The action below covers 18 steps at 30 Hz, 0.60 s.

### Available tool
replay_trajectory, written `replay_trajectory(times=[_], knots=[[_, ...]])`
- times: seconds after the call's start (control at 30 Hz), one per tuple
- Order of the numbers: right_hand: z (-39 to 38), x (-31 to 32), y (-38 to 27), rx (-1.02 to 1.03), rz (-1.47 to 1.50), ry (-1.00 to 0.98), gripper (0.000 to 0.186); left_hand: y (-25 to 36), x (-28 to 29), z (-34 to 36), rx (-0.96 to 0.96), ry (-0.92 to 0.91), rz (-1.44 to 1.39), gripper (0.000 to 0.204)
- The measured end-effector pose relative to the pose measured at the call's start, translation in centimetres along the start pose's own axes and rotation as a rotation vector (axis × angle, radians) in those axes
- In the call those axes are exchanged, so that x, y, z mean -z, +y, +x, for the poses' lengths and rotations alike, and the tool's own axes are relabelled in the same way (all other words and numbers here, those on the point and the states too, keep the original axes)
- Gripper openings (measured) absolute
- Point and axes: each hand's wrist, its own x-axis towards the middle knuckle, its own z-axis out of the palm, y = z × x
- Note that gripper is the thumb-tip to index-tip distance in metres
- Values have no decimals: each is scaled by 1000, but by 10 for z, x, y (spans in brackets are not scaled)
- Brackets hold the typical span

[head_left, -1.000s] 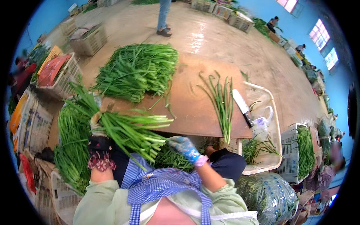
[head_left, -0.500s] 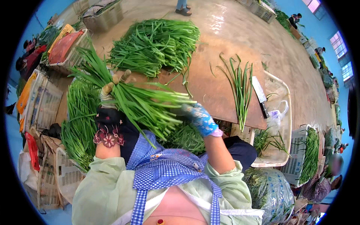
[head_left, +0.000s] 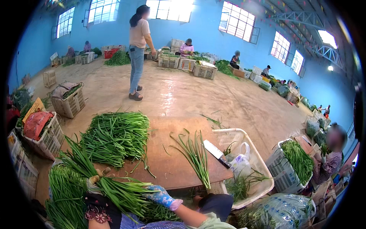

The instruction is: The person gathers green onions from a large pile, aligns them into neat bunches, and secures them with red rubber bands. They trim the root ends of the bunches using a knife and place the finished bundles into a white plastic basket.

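Observation:
My left hand [head_left: 94,184], in a dirty pale glove, is closed round the middle of a thick bunch of garlic chives [head_left: 121,194]. The leaves point up to the left and the pale stems reach right and down. My right hand [head_left: 160,196], in a blue flowered glove, has its fingers closed at the stem end of this bunch. Ahead on the brown board [head_left: 167,171] a large pile of chives [head_left: 114,137] lies at the left. A few loose stalks [head_left: 198,160] lie at the right, beside a knife [head_left: 216,153] with a black handle.
A white crate [head_left: 263,183] with a plastic bag [head_left: 241,158] and scraps stands right of the board. More chives [head_left: 65,191] fill a container at my left. Another crate of chives [head_left: 293,160] and a seated person [head_left: 326,168] are at the right. A person [head_left: 139,49] stands ahead.
The view has tilted up, so the far wall and the standing person now show. The bunch stays in my left hand; my right hand, blurred before, is now at its stems.

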Motion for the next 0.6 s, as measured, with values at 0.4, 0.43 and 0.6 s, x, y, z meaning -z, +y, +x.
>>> replay_trajectory(times=[0.4,0.43,0.6], knots=[[-6,5,18,50,-512,660,17,-6,-34,-3,-400,572,306,20],[-18,13,34,25,-500,613,16,-2,-70,23,-233,726,205,25],[-68,39,78,-366,-768,-371,24,19,-8,7,-231,312,109,31]])
